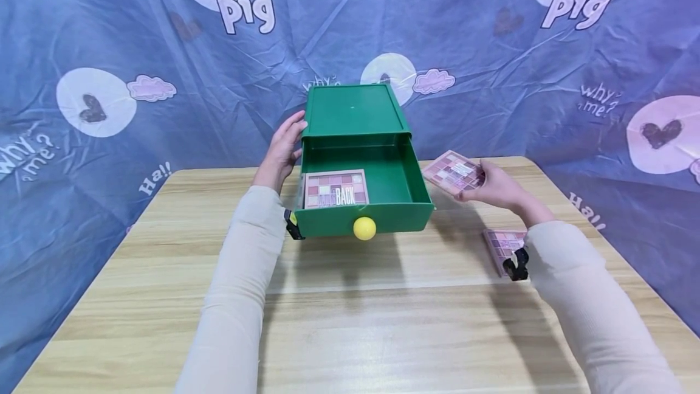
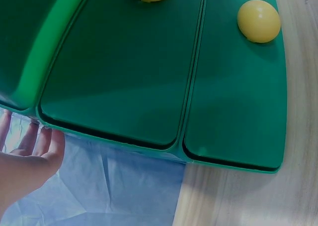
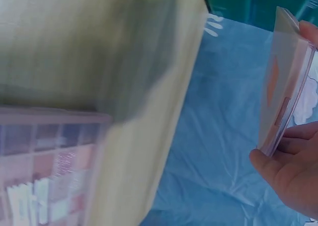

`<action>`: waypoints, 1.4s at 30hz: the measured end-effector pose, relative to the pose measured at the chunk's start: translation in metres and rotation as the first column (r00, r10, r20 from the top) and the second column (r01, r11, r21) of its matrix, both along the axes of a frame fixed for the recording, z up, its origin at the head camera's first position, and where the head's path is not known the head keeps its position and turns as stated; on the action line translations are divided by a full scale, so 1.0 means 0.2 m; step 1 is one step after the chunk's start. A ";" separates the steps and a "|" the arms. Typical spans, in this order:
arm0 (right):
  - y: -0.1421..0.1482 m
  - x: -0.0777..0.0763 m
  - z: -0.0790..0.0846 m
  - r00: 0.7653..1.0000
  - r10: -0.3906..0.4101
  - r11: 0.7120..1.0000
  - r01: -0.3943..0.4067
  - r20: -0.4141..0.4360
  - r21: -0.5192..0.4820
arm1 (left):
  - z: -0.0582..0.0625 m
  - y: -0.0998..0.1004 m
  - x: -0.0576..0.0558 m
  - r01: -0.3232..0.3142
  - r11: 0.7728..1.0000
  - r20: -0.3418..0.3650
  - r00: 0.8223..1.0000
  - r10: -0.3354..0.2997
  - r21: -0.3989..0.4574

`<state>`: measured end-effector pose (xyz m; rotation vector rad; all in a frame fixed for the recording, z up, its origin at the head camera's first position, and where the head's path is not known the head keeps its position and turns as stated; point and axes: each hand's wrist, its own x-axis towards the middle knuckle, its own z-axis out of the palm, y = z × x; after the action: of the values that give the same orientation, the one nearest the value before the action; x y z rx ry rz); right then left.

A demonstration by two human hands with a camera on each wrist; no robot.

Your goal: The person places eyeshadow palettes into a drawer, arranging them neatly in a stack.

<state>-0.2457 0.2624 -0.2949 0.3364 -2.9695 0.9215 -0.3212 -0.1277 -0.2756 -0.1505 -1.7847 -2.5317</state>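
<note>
A green drawer cabinet (image 1: pixel 352 108) stands at the back of the table with its top drawer (image 1: pixel 391 221) pulled out. An eyeshadow palette (image 1: pixel 335 190) lies in the left part of that drawer. My left hand (image 1: pixel 284 146) rests against the cabinet's left side, its fingers (image 2: pixel 57 142) touching the side wall in the left wrist view. To the right of the drawer, my right hand (image 1: pixel 499 187) grips a second eyeshadow palette (image 1: pixel 452 171) by its edge, raised above the table. The right wrist view shows this palette (image 3: pixel 283 87) edge-on between thumb and fingers.
Another palette (image 1: pixel 499 245) lies on the wooden table (image 1: pixel 350 333) below my right wrist, partly hidden by the sleeve. A yellow knob (image 1: pixel 364 228) sticks out of the drawer front. Lower drawers with yellow knobs (image 2: pixel 259 21) are closed. A blue printed cloth (image 1: pixel 219 108) hangs behind.
</note>
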 end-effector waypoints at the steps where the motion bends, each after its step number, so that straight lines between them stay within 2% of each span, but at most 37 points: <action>1: 0.00 0.00 0.01 1.000 0.000 1.000 -0.001 -0.005 -0.007 | 0.00 0.00 0.00 0.000 1.000 -0.004 1.000 0.000 -0.004; 4: 0.00 -0.01 0.05 1.000 0.002 1.000 -0.003 -0.016 -0.026 | -0.01 0.00 0.00 0.000 1.000 -0.007 1.000 0.000 -0.007; 11: -0.01 0.00 0.14 0.999 -0.029 0.999 0.027 -0.044 -0.035 | 0.02 0.00 0.00 -0.004 1.000 0.038 0.999 0.004 -0.003; 17: 0.00 0.00 0.22 0.997 -0.064 0.997 0.066 -0.036 0.044 | 0.02 0.00 0.01 0.001 1.000 0.044 0.999 -0.001 0.000; 20: -0.01 0.00 0.26 0.996 -0.066 0.997 0.069 -0.058 0.046 | 0.02 0.00 0.00 0.001 1.000 0.037 0.999 -0.001 -0.002; 27: -0.02 0.00 0.35 0.994 -0.040 0.998 0.045 -0.105 0.042 | 0.01 0.00 0.00 -0.009 1.000 0.039 0.999 0.009 0.004; 42: -0.15 0.02 0.51 0.993 0.052 0.999 -0.054 -0.109 -0.008 | 0.02 0.00 0.00 -0.004 1.000 0.044 0.999 0.004 -0.002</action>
<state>-0.2414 0.2331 -0.1936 0.4521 -2.8688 0.8938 -0.3202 -0.1285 -0.2706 -0.0918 -1.8007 -2.5510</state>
